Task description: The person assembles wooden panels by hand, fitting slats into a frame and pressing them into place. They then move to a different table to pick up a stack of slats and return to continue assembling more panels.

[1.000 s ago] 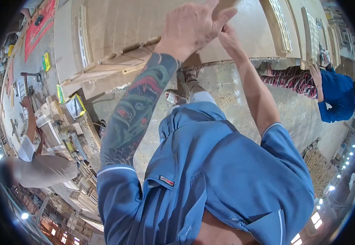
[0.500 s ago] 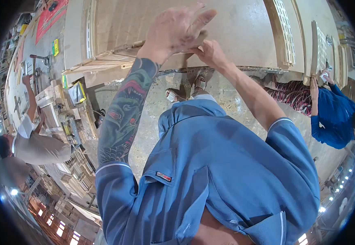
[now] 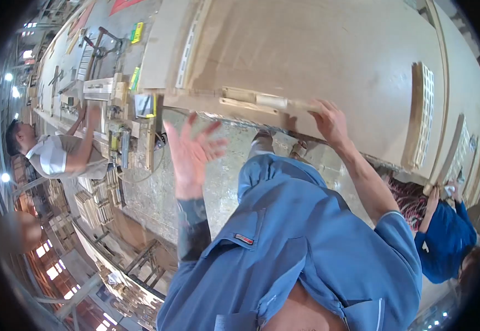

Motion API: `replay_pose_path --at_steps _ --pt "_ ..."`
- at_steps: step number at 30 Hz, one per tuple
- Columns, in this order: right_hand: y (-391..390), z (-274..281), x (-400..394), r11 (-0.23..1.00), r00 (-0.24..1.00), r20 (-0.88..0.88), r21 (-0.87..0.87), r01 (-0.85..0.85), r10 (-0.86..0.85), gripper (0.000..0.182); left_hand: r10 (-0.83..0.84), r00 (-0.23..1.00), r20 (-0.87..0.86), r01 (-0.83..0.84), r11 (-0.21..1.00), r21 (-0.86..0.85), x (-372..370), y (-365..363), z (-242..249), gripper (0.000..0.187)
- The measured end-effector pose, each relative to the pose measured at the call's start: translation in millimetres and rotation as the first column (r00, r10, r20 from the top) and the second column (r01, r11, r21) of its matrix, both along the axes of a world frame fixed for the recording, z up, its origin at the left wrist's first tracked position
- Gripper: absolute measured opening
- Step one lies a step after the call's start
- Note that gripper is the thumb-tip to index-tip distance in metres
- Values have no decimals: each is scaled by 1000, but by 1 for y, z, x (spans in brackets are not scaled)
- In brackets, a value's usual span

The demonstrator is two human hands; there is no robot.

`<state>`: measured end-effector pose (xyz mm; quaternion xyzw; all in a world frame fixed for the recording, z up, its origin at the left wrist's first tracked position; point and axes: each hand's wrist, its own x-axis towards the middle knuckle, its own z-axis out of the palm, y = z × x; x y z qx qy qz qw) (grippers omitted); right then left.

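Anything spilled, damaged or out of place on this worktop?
Nothing stands out on the worktop: no visible spill or breakage. The wooden pieces near the right hand are blurred, so small damage cannot be ruled out.

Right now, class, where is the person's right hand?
In the head view, the right hand is right of centre, by the near edge of the pale panel.

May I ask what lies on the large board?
Slotted wooden pieces lie on the board, left and right of the right hand; the surface beneath them is hidden.
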<state>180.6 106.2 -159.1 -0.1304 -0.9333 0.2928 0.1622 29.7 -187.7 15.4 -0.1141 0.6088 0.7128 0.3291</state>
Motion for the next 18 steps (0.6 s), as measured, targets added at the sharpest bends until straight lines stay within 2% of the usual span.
replay_pose_path --at_steps 1,2,4,5,6,8,9,11,14,15,16,18 --pt "3 8 -10 1000 999 -36 21 -9 9 26 -15 995 102 7 997 76 1 -8 0 101" --pt "11 4 -26 1000 999 -40 27 -13 15 26 -11 995 98 2 997 81 -1 -13 -3 101" --pt "30 -2 -70 991 993 -113 135 -7 22 31 -46 966 255 -33 954 297 -8 -20 -14 107" --pt "33 -2 -90 996 994 -108 86 2 8 46 23 897 441 -137 964 229 -11 -19 -28 100" --pt "32 -2 -111 995 994 -112 102 -1 12 46 92 789 607 -225 963 146 -12 -17 -48 93" --pt "30 -15 -151 970 970 -35 -44 238 -240 57 100 733 673 -321 923 212 -10 -9 -96 70" --pt "33 -31 -156 963 963 -41 -39 266 -268 62 85 736 671 -317 920 232 -16 -1 -116 70" --pt "41 -74 -143 940 941 37 -57 338 -336 59 223 722 654 -433 884 177 -36 12 -147 51" --pt "29 -65 -89 819 835 225 -187 543 -502 52 251 693 676 -518 826 224 -76 34 -183 53" --pt "23 -73 -63 778 759 203 28 627 -619 48 247 685 685 -524 821 229 -96 40 -195 54" --pt "23 -88 -28 710 680 277 14 704 -679 44 237 689 685 -520 820 239 -120 50 -203 54" --pt "10 -75 6 703 642 346 79 707 -685 47 260 845 467 -414 871 265 -170 69 -217 54"
